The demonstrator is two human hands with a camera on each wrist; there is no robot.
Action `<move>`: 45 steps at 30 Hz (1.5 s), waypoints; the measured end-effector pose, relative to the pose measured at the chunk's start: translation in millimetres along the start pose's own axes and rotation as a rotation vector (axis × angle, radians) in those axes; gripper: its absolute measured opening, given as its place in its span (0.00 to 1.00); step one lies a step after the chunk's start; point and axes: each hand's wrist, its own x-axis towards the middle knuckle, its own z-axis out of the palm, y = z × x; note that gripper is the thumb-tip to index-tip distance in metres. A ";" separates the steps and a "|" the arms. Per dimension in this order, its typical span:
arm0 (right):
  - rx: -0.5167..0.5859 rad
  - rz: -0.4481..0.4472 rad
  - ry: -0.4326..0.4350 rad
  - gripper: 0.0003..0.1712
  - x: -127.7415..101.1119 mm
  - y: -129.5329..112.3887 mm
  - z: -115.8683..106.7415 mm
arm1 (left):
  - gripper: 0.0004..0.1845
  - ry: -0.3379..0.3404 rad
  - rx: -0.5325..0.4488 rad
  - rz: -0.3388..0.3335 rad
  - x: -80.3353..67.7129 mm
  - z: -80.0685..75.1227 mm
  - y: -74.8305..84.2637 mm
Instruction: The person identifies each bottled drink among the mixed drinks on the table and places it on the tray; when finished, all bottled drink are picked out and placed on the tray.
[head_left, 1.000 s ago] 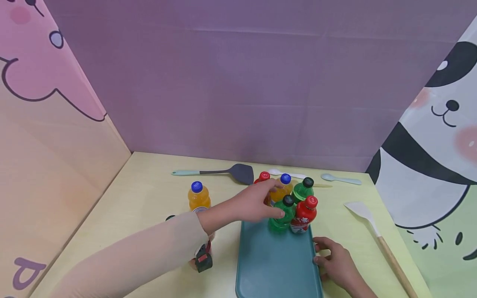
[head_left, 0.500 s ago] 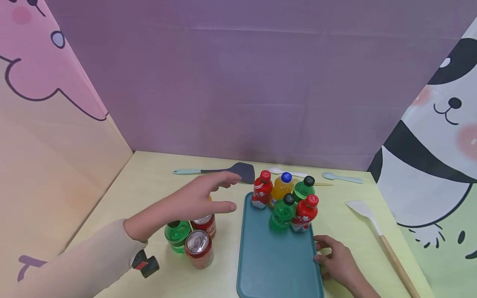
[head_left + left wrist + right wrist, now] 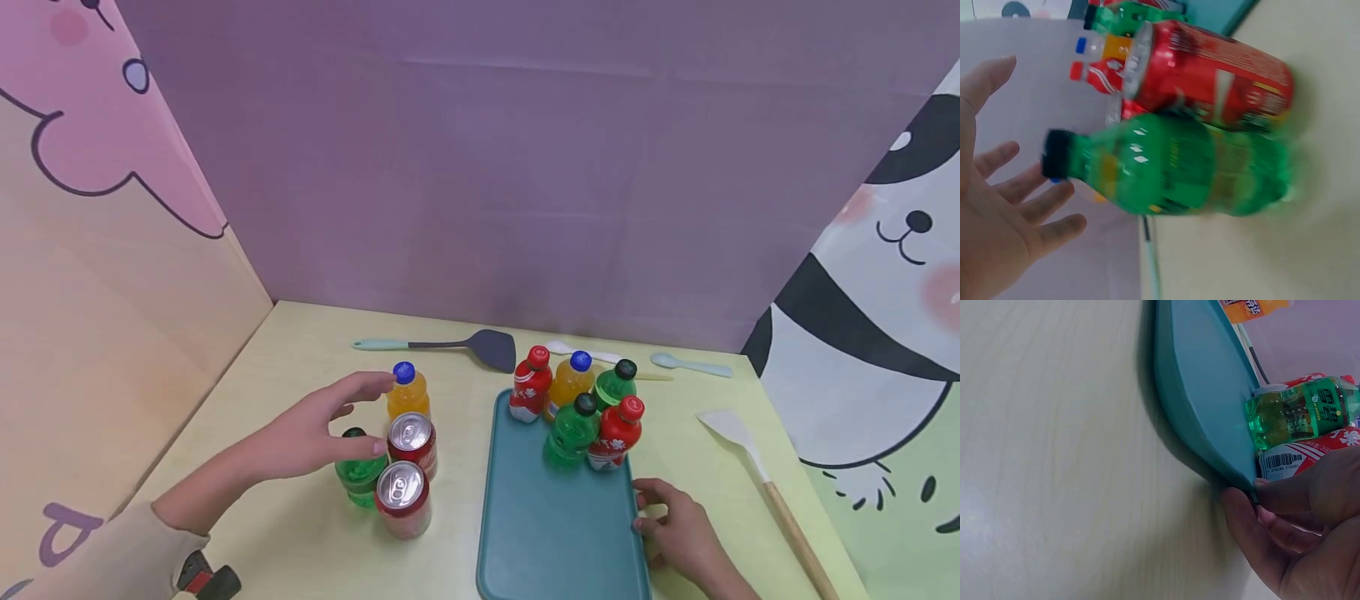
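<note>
My left hand [image 3: 326, 423] hovers open, fingers spread, over a green bottle [image 3: 360, 477] with a black cap. An orange bottle [image 3: 408, 397] and two red cans [image 3: 411, 442] [image 3: 402, 498] stand close around it. The left wrist view shows the green bottle [image 3: 1179, 165] and a red can [image 3: 1210, 75] just beyond my open left hand [image 3: 997, 206]. My right hand [image 3: 675, 525] grips the right rim of a teal tray [image 3: 555, 525]; in the right wrist view its fingers [image 3: 1285, 500] pinch the tray [image 3: 1204, 394] edge. Several bottles stand at the tray's far end: red [image 3: 529, 385], orange [image 3: 570, 385], green [image 3: 572, 429].
A black spatula [image 3: 465, 343], a white spoon [image 3: 577, 350] and a pale blue spoon [image 3: 690, 362] lie along the back wall. A white spatula with a wooden handle [image 3: 757, 475] lies right of the tray. Printed panels close in the table on three sides.
My left hand has drawn back from the bottles on the tray and moved left over the cans and bottles beside it. The right hand has stayed on the tray rim.
</note>
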 end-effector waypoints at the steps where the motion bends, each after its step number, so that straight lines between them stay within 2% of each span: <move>1: -0.001 0.001 0.000 0.30 0.1 1.0 0.3 | 0.42 0.001 -0.011 -0.010 -3.1 0.8 -4.8; 6: -0.006 0.004 -0.001 0.30 0.1 2.9 1.1 | 0.43 -0.001 -0.069 -0.081 -15.9 5.8 -24.2; 10: -0.004 0.007 -0.002 0.30 -0.7 2.1 1.2 | 0.42 -0.006 -0.105 -0.117 -24.7 9.2 -33.8; 15: -0.009 0.012 -0.007 0.30 -0.8 0.9 0.8 | 0.41 -0.021 -0.150 -0.133 -30.9 13.6 -41.3; 20: -0.006 0.010 -0.003 0.30 -0.6 1.0 0.7 | 0.36 -0.016 -0.159 -0.103 -32.5 18.4 -46.1; 26: -0.003 0.015 -0.011 0.30 -0.4 0.3 0.5 | 0.28 0.049 -0.161 -0.119 -33.4 27.1 -53.2; 36: 0.001 0.012 -0.002 0.30 -1.3 2.2 1.2 | 0.27 0.116 -0.232 -0.153 -32.8 33.6 -57.1; 45: 0.008 -0.009 0.015 0.29 -1.6 3.2 2.0 | 0.24 0.217 -0.187 -0.214 -33.2 35.4 -53.7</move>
